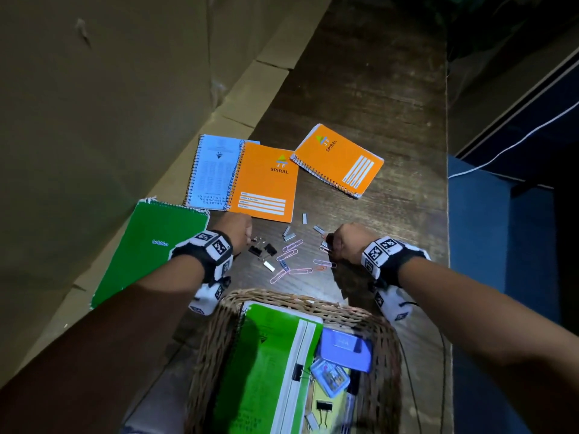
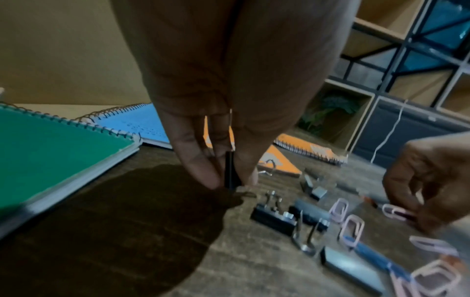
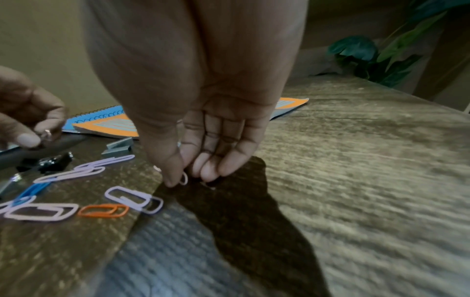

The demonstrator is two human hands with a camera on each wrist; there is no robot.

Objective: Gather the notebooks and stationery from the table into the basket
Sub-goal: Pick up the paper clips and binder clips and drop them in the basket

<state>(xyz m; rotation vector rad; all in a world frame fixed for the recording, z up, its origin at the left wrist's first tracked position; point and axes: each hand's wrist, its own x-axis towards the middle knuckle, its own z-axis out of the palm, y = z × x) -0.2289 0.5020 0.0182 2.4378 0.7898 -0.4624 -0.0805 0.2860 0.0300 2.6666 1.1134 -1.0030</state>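
At centre frame the left hand (image 2: 216,152) pinches a black binder clip (image 2: 232,170) — the right hand (image 3: 203,152) pinches a pale paperclip (image 3: 183,178) — on the surface (image 1: 376,104); notebooks (image 1: 266,183) above, basket (image 1: 219,333) below.

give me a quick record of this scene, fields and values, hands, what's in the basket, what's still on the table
left hand: pinches a black binder clip
right hand: pinches a pale paper clip
basket: green notebook, binder clips, small boxes
table: four notebooks (two orange, one blue, one green), loose paper clips, binder clips, staple strips
task: unfinished
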